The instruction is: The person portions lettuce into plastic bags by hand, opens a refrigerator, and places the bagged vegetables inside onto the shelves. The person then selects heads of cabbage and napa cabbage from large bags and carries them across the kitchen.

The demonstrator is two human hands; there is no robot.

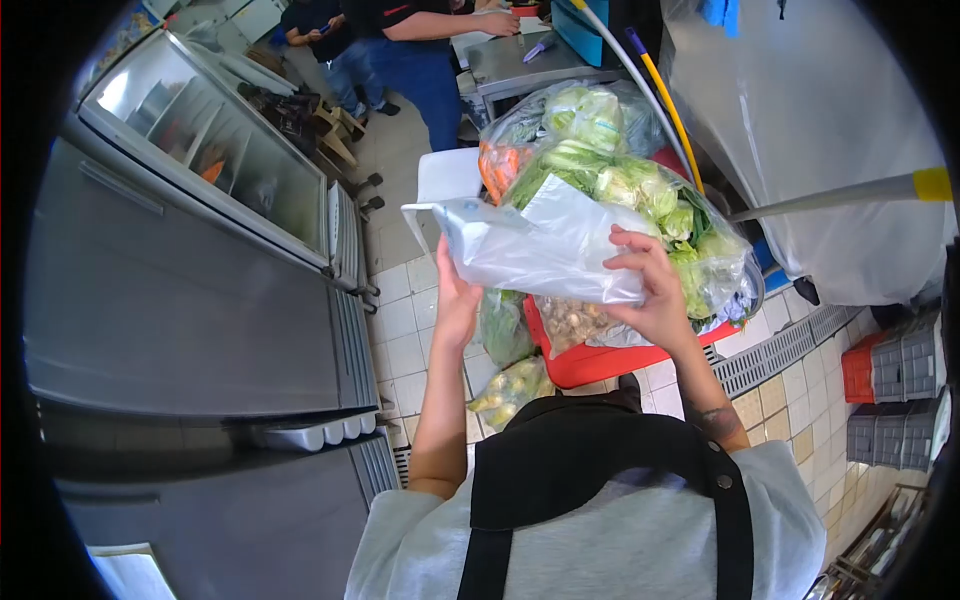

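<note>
A folded stack of clear-white plastic, which looks like bags [540, 250], is held up in front of me between both hands. My left hand [457, 300] grips its left end, fingers mostly hidden behind it. At the right end my right hand [652, 285] holds it, thumb below and fingers curled over the near face. Behind and below it, large clear bags of leafy green vegetables [660, 195] are piled over a red crate [575, 372]. A bag of small pale brown pieces [572, 322] lies just under the plastic, and a bag of carrots [500, 165] is behind its left part.
Steel refrigerators [180, 290] line the left side. A white stool [447, 178] stands beyond my left hand. Two people [410, 60] are at the back near a metal table [500, 62]. Long poles [665, 95] lean at right; grey crates [905, 365] are stacked far right.
</note>
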